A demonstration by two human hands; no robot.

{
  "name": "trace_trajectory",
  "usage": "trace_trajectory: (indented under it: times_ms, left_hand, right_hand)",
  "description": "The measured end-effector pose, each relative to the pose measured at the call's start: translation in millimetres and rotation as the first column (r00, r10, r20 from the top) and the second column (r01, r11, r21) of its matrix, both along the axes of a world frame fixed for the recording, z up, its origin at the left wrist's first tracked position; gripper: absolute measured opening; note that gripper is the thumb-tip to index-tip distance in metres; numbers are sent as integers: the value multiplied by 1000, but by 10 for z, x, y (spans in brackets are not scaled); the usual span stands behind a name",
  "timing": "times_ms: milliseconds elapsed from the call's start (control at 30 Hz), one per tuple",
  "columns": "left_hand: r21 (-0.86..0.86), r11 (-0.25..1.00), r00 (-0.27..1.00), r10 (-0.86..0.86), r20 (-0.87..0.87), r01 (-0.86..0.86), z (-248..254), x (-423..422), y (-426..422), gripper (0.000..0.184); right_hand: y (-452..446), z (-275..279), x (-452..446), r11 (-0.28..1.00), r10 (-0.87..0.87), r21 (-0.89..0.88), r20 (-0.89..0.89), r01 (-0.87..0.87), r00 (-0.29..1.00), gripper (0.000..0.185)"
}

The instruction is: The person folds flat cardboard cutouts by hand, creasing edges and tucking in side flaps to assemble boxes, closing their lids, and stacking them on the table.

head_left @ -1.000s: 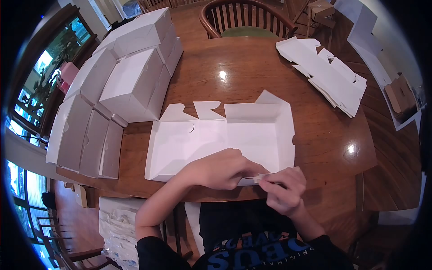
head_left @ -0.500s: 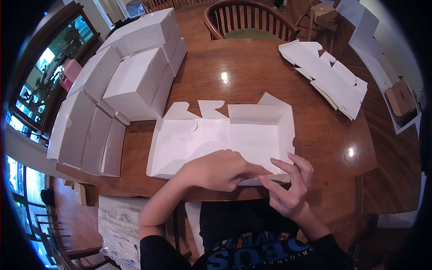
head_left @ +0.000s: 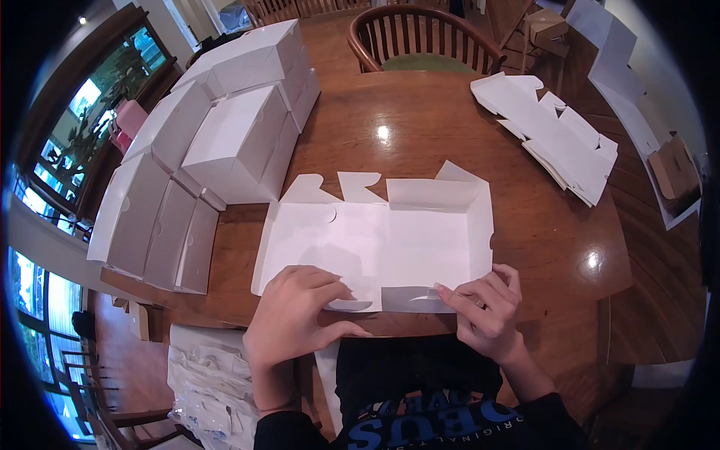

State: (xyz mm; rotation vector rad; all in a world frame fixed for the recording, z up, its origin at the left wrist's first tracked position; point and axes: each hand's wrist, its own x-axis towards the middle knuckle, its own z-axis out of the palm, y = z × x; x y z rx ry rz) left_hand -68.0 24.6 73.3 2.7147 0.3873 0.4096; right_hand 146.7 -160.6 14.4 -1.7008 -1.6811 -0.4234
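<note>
A partly folded white box point(head_left: 427, 232) lies open on the wooden table in front of me, its far flaps standing up. My left hand point(head_left: 300, 311) is at the box's near left edge, thumb and fingers apart around a small near flap point(head_left: 352, 305). At the near right corner my right hand point(head_left: 486, 306) pinches the upright near side panel point(head_left: 412, 298) between thumb and fingers. The right side wall of the box stands up beside that hand.
Folded white boxes point(head_left: 232, 135) are stacked at the left of the table point(head_left: 360, 142). Flat white box blanks point(head_left: 551, 135) lie in a pile at the far right. A wooden chair point(head_left: 424, 37) stands beyond the far edge. A plastic-wrapped bundle point(head_left: 210, 375) is below the near left edge.
My left hand has moved left from the near right corner and opened. My right hand's fingers have closed on the near side panel, which now shows more fully.
</note>
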Motion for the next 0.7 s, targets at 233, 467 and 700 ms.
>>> trace_trajectory:
  times_ms: [233, 467, 700]
  left_hand:
    - [9, 1000, 992, 25, 122, -26, -174, -154, 78, 18]
    - [265, 961, 988, 47, 145, -85, 83, 69, -181, 10]
    - [459, 888, 1000, -19, -2, 18, 265, 279, -320, 7]
  right_hand:
    - [-24, 49, 65, 998, 58, -26, 37, -57, 998, 43]
    - [-47, 37, 31, 998, 57, -43, 59, -54, 997, 45]
    - [-38, 26, -28, 998, 64, -8, 29, -64, 998, 43]
